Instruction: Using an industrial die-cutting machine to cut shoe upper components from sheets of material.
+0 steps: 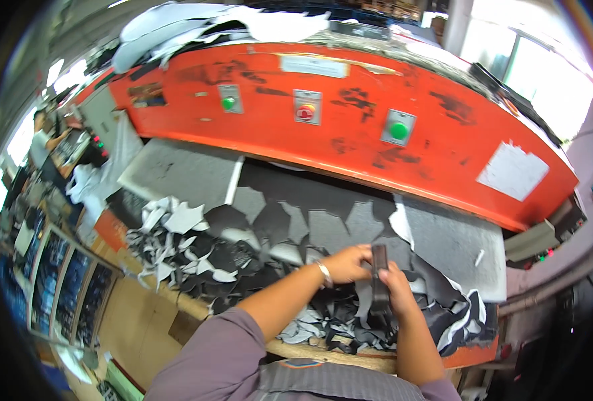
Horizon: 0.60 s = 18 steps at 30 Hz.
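Note:
My left hand [347, 264], with a pale band at its wrist, reaches in from the left, its fingers closed at the side of a dark, narrow block [379, 284]. On the block's other side, my right hand [398, 289] grips it with the thumb toward its upper part. Its exact kind is not clear from this angle. Beneath the hands spreads a dark sheet of leather-like material [326, 230] with shaped gaps cut out of it, showing the grey bed below. Grey and black offcuts [310, 327] lie in a heap close to my forearms.
Across the bed runs the red beam [356, 134] of a press, carrying green buttons [399, 130] and a red button [305, 112]. White scraps [186, 219] pile at the left. Pale sheets [176, 30] lie on top. A person [45, 144] works far left, beyond a rack [59, 284].

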Tool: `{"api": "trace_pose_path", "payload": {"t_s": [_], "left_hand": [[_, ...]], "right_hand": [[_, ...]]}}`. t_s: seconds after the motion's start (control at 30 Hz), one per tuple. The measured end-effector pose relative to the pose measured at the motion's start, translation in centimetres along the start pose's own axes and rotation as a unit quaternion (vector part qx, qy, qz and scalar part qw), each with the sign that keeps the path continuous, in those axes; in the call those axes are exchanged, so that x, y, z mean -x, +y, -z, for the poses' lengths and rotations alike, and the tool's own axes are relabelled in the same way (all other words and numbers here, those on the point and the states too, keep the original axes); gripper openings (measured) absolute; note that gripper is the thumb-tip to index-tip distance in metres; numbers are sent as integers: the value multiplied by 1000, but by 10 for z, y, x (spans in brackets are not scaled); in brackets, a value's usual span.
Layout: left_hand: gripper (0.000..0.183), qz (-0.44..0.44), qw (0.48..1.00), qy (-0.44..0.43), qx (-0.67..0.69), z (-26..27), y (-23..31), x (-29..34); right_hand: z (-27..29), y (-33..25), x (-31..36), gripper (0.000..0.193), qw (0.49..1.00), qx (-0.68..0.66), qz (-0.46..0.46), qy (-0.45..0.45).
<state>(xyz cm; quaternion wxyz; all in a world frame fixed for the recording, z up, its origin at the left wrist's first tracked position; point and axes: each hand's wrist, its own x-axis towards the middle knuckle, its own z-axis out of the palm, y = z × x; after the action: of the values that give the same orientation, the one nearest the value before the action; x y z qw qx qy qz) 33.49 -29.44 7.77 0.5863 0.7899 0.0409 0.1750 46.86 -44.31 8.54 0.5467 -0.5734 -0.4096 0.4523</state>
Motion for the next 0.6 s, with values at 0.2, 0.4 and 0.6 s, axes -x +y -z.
{"api": "trace_pose_path", "payload": {"t_s": [0.2, 0.4, 0.6], "left_hand": [[20, 133, 987, 48, -78, -3, 33, 71], [89, 220, 844, 488, -34, 121, -26, 125], [60, 497, 774, 213, -331, 150, -36, 88]], "right_hand": [[-3, 1, 79, 64, 947, 317, 32, 32], [-36, -12, 105, 71, 777, 624, 22, -82], [-43, -15, 100, 77, 763, 632, -52, -121]]}}
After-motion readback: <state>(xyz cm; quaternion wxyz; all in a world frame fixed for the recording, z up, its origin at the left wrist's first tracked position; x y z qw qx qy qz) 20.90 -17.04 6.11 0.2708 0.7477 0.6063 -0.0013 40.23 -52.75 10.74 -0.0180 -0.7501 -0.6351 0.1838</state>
